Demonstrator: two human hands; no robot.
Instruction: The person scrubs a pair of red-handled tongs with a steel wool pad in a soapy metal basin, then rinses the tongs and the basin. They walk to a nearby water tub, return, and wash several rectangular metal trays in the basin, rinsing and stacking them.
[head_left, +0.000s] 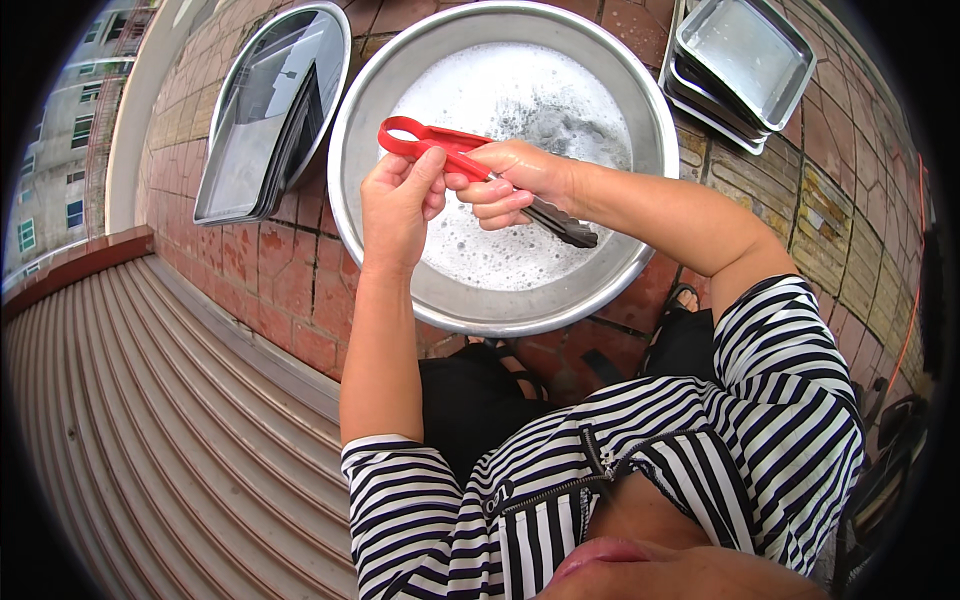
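Over a wide metal basin (480, 309) of sudsy water, both hands hold a pair of red-handled metal tongs (470, 166). My left hand (403, 196) grips the red handle near its rounded end, thumb on top. Around the lower handle, where red meets metal, my right hand (517, 184) is closed. The scalloped metal tips point down and to the right, lying close together. White foam and bubbles float on the water below, with a darker patch of water at the upper right of the foam.
At the left, several metal trays (244, 161) lean in a second metal basin (344, 37). A stack of rectangular metal trays (739, 60) stands at the upper right on the paving. A ribbed shutter or wall (180, 420) fills the lower left. My feet are just below the large basin.
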